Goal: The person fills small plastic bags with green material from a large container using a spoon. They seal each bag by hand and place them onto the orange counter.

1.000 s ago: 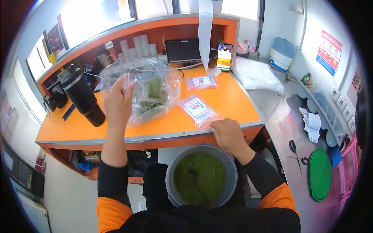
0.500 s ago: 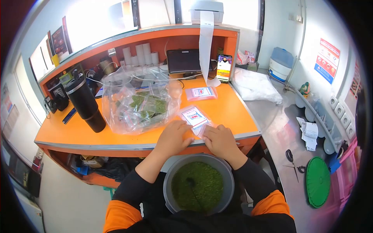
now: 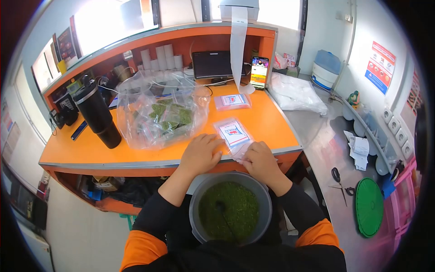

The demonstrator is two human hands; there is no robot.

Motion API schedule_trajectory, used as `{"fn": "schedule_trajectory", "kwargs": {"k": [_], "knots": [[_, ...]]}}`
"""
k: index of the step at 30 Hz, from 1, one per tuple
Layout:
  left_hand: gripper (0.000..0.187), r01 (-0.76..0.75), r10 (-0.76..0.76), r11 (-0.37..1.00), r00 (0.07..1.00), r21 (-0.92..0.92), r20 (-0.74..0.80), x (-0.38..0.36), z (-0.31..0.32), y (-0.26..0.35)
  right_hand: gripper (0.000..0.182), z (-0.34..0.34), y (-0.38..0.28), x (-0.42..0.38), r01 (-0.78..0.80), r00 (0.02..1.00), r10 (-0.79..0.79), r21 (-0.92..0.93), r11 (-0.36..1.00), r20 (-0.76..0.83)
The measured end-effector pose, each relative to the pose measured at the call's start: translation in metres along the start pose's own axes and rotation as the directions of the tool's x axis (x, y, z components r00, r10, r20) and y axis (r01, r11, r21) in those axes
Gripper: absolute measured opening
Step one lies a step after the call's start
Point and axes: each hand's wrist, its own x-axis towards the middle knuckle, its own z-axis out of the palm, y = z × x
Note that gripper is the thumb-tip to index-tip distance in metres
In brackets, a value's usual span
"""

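Note:
A clear plastic pouch [image 3: 234, 133] with a white, blue-bordered label lies on the orange desk, its lower end towards me. My right hand [image 3: 260, 158] has its fingers closed on the lower right edge of this pouch. Along the pouch's left side rests my left hand [image 3: 200, 153], thumb apart from the curved fingers, with no object visible in it. Below both hands, a grey bucket [image 3: 195, 226] holds chopped green herb [image 3: 240, 204], and a dark-handled utensil [image 3: 220, 206] stands in it. A second stack of labelled pouches [image 3: 232, 101] sits farther back.
Left of my hands, a large clear bag [image 3: 131, 131] contains small packets of green herb. Beyond it stands a black tumbler [image 3: 97, 113]. A phone [image 3: 259, 72] leans beside a monitor [image 3: 213, 65]. Scissors [image 3: 337, 179] and a green lid [image 3: 369, 206] lie on the metal counter.
My right hand has shifted slightly right and down at the pouch's lower edge. My left hand has drawn a little left, uncovering more of the pouch. The whole view has tilted slightly.

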Motion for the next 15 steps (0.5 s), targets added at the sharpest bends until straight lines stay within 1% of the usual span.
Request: {"fn": "schedule_trajectory", "kwargs": {"k": [1,3,6,7,8,9,10,11,12,13,14,15], "knots": [[0.038,-0.01,0.01,0.999,1.0,0.03,-0.008,0.0,0.0,0.0,0.017,-0.006,-0.005,-0.003,-0.034,0.999,0.034,0.035,0.999,-0.005],[0.038,-0.025,0.027,0.996,0.999,0.088,-0.025,-0.003,0.002,0.001,0.021,-0.02,-0.015,-0.009,-0.009,0.998,0.011,0.031,0.999,-0.067],[0.042,-0.069,0.086,0.993,0.979,0.096,-0.185,-0.01,-0.004,0.019,0.023,-0.032,-0.027,-0.025,0.03,0.986,-0.016,0.078,0.996,-0.168],[0.043,-0.079,0.071,0.997,0.971,-0.025,-0.23,-0.016,-0.008,0.031,0.024,-0.034,-0.03,-0.032,0.043,0.978,-0.021,0.101,0.994,-0.206],[0.044,-0.094,0.052,0.985,0.962,-0.146,-0.269,-0.027,-0.013,0.046,0.022,-0.033,-0.033,-0.038,-0.041,0.961,0.127,0.332,0.942,-0.244],[0.045,-0.115,0.032,0.958,0.953,-0.262,-0.302,-0.037,-0.017,0.059,0.021,-0.029,-0.037,-0.044,-0.104,0.927,0.281,0.547,0.83,-0.25],[0.044,-0.032,-0.089,0.858,0.974,-0.513,-0.209,-0.045,-0.018,0.074,0.02,-0.027,-0.041,-0.048,-0.14,0.878,0.425,0.732,0.667,-0.219],[0.042,0.069,-0.187,0.689,0.979,-0.722,-0.084,-0.054,-0.016,0.091,0.018,-0.026,-0.047,-0.051,-0.128,0.873,0.46,0.834,0.536,-0.162],[0.04,0.176,-0.25,0.464,0.966,-0.868,0.062,-0.063,-0.013,0.101,0.017,-0.026,-0.055,-0.053,-0.117,0.867,0.488,0.913,0.39,-0.097],[0.036,0.311,-0.206,0.355,0.946,-0.882,0.251,-0.072,-0.008,0.101,0.016,-0.025,-0.061,-0.056,-0.1,0.864,0.503,0.967,0.234,-0.032],[0.032,0.445,-0.14,0.25,0.895,-0.86,0.423,-0.079,-0.002,0.097,0.016,-0.023,-0.064,-0.061,-0.14,0.867,0.498,0.97,0.198,0.023],[0.029,0.573,-0.055,0.154,0.818,-0.805,0.572,-0.085,0.002,0.095,0.016,-0.02,-0.068,-0.066,-0.178,0.868,0.49,0.97,0.163,0.077]]}}
